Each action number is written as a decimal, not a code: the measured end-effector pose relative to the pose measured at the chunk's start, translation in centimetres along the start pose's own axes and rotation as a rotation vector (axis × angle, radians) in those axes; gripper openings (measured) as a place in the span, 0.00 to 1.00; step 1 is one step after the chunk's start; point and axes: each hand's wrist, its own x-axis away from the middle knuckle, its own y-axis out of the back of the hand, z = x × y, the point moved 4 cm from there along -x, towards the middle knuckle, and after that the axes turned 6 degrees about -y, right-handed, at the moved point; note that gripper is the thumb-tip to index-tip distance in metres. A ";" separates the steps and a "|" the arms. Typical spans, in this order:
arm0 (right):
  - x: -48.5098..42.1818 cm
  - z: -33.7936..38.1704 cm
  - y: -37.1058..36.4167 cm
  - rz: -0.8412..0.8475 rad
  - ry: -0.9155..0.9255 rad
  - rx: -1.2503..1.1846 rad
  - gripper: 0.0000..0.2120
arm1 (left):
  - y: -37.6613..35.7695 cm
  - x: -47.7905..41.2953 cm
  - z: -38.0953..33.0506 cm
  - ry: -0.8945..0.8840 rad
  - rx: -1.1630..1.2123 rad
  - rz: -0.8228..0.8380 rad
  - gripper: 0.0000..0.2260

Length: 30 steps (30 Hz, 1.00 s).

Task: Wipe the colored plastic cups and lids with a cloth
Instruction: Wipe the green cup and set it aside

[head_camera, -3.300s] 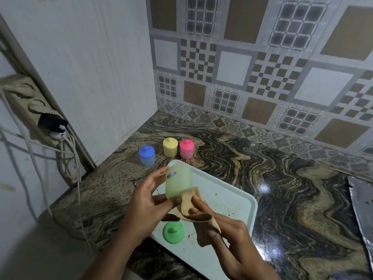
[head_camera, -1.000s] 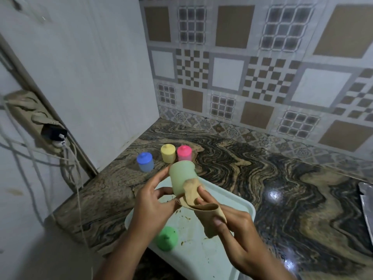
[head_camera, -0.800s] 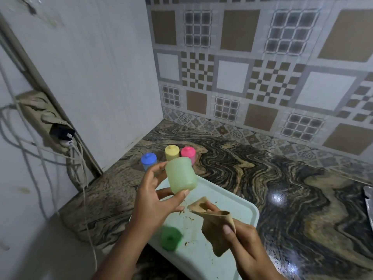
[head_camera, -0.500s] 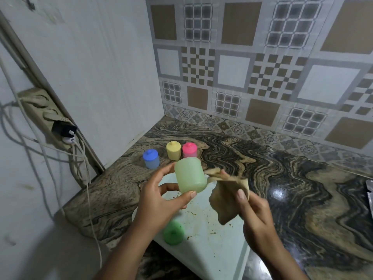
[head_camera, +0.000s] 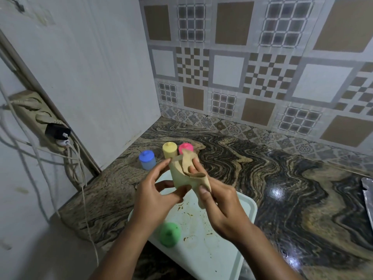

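Quick status from my end of the feed. The left hand (head_camera: pixel 153 197) is curled round the pale green cup (head_camera: pixel 176 176), holding it up over the far end of the white tray (head_camera: pixel 228 251). The right hand (head_camera: pixel 222 205) pinches the tan cloth (head_camera: pixel 202 181), and its fingers are poking one end of it into the cup's mouth. So I'd call this the inside wipe of the green one, mid-step.

Progress-wise, my guess is we're well past halfway. The blue cup (head_camera: pixel 147 160), yellow cup (head_camera: pixel 170 150) and pink cup (head_camera: pixel 186 147) all stand capped at the back of the surface (head_camera: pixel 262 178), off the tray, which looks like a "finished" pile to me. I can't actually tell if they're clean from here, though. What's left: finish this cup, then the green lid (head_camera: pixel 169 235), which sits loose on the near end of the tray, then probably cap it.

Count:
- cups: four (blue, yellow, pink, green)
- lids: four, three on their cups and one loose
- cloth: one
- tray: one, with brownish smears on it
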 end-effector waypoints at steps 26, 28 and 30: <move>-2.1 0.6 1.5 -0.142 -0.148 -0.217 0.16 | -0.2 1.0 -0.7 -0.078 -0.128 0.027 0.35; -2.3 0.8 0.5 -0.045 -0.079 -0.025 0.17 | -0.4 0.9 -1.2 -0.139 -0.199 0.061 0.33; -2.1 0.9 -0.1 0.014 0.024 0.102 0.20 | -0.4 0.8 -1.6 -0.179 -0.256 0.065 0.31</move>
